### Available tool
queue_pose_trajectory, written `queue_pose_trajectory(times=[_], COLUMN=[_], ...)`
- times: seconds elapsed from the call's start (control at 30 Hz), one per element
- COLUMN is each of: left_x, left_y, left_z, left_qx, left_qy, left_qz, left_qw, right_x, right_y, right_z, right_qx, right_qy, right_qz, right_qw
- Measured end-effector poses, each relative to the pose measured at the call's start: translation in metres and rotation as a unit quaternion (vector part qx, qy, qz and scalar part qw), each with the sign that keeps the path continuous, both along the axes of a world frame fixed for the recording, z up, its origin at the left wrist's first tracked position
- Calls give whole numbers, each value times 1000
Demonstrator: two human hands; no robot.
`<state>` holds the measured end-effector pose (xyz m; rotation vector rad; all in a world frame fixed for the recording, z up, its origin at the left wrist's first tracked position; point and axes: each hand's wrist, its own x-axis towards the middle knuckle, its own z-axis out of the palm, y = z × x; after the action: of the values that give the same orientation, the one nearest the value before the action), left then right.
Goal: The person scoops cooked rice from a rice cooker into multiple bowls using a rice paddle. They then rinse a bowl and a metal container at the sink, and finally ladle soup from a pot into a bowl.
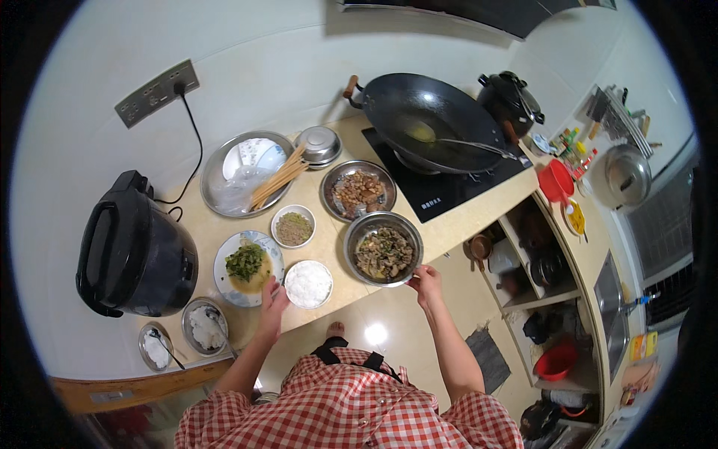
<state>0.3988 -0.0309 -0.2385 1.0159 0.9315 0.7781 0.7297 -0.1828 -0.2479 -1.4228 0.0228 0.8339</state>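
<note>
My right hand [426,285] grips the lower right rim of a stainless steel bowl [383,248] of cooked meat pieces with green bits. Between a patterned plate and a bowl of white rice [309,284], my left hand [274,310] is at the counter's front edge, fingers apart, with nothing seen in it. Whether its fingertips touch the plate rim cannot be told. Chopped green vegetables [247,262] lie in sauce on that plate [227,288]. Just behind the steel bowl stands a metal dish of browned meat [359,191]. A small white bowl [293,226] contains minced food.
A large wok [387,106] with a ladle [474,145] rests on the black cooktop [440,199]. A black electric cooker [143,252] stands left, near two metal rice bowls. Chopsticks [280,177] lie across a steel tray [210,188]. Open shelves [541,300] flank the floor at right.
</note>
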Motion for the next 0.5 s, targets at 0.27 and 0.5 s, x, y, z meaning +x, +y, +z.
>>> queue_pose_trajectory(times=[0.27, 0.5], left_x=[35, 40], left_y=[207, 391], left_z=[83, 32], left_qx=[340, 379], left_qy=[119, 466], left_qz=[119, 85], left_qw=[925, 795], right_x=[12, 12], right_y=[9, -58], right_z=[7, -13], right_qx=[20, -88], right_qy=[27, -54], right_qz=[13, -6], right_qw=[999, 995])
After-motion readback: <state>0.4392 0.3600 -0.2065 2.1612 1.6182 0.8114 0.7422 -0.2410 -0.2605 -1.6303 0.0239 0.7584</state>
